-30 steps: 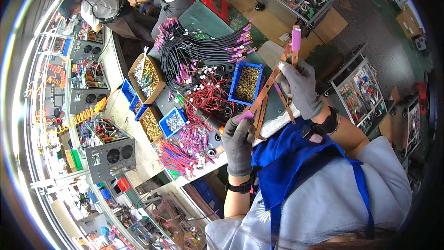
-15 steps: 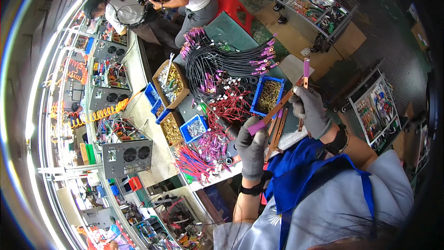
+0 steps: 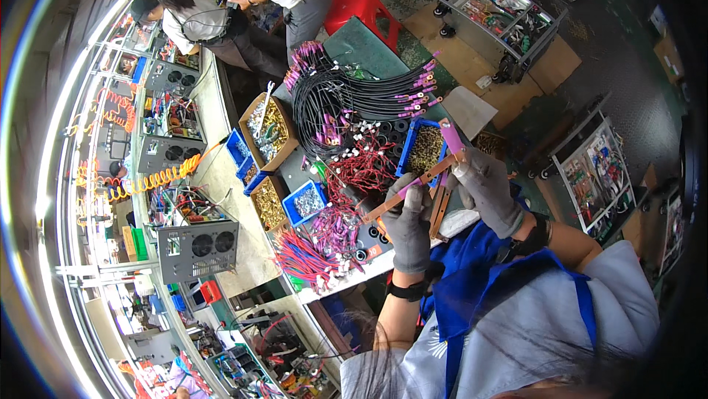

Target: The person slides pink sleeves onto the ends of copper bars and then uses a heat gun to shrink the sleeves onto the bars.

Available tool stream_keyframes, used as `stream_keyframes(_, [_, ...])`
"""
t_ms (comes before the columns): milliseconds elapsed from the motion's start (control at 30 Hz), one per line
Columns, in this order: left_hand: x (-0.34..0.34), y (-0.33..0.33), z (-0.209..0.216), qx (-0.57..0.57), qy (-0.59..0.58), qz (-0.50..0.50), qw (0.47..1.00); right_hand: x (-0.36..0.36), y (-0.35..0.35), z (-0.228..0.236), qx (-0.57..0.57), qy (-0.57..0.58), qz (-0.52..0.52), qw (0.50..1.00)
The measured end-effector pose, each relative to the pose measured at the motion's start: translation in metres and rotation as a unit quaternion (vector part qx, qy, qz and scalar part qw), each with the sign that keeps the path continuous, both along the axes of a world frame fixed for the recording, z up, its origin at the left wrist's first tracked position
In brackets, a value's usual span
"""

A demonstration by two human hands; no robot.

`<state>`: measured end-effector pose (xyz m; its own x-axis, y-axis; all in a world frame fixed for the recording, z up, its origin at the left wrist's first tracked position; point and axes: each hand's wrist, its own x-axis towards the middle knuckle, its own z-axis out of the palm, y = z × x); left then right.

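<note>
Holding a copper strip [image 3: 436, 171] aslant between both hands, over the near edge of the tabletop [image 3: 369, 52]. Viewing remotely through the head camera, I read it like this.

Left hand [image 3: 408, 229], gloved: grip closed, the strip pinched between thumb and fingers, one end poking out past the knuckles to the left. Right hand [image 3: 487, 189], also gloved: grip closed on the strip's upper end, fingers bent. A purple sleeve [image 3: 450, 137] stands up beside the right fingertips; I cannot tell whether it belongs to the same strip or to a second one.

More copper pieces [image 3: 440, 209] lie below the hands, by the table edge, partly hidden. Just beyond, a blue tray [image 3: 403, 170] of small brass-coloured parts. Farther left, red wires [image 3: 366, 165] in a tangle; behind them, a thick bundle of black cables [image 3: 332, 104] with purple-sleeved ends.

Step in hand, by my judgement: steadying and lining up the sleeved strip, both ends under control. I'd say the next move calls for a firm left pinch and a light right-hand adjustment, the free end kept clear of the wires. Snagging strikes me as the main risk; the strip looks stiff enough to handle as one piece.
</note>
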<state>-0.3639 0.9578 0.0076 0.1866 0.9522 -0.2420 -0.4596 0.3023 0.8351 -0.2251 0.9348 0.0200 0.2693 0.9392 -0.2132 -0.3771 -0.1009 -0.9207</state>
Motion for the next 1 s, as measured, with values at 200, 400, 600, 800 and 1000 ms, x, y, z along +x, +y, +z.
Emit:
stream_keyframes(200, [0.005,0.003,0.012,0.005,-0.03,0.043,0.999,0.015,-0.004,-0.008,0.153,-0.253,0.108,0.949])
stream_keyframes(400, [0.001,0.001,0.01,0.023,-0.054,-0.024,0.998,0.038,0.003,-0.003,0.022,-0.093,0.03,0.995])
stream_keyframes(600, [0.01,-0.009,0.004,0.004,-0.008,-0.02,1.0,0.049,0.005,0.013,-0.041,0.066,0.046,0.996])
stream_keyframes(800, [0.026,-0.011,0.007,0.022,0.046,-0.056,0.997,0.038,-0.003,0.007,-0.04,0.063,0.141,0.987])
stream_keyframes(1000, [0.025,-0.012,0.004,0.016,0.057,-0.04,0.997,0.039,-0.004,-0.006,-0.017,0.113,0.162,0.98])
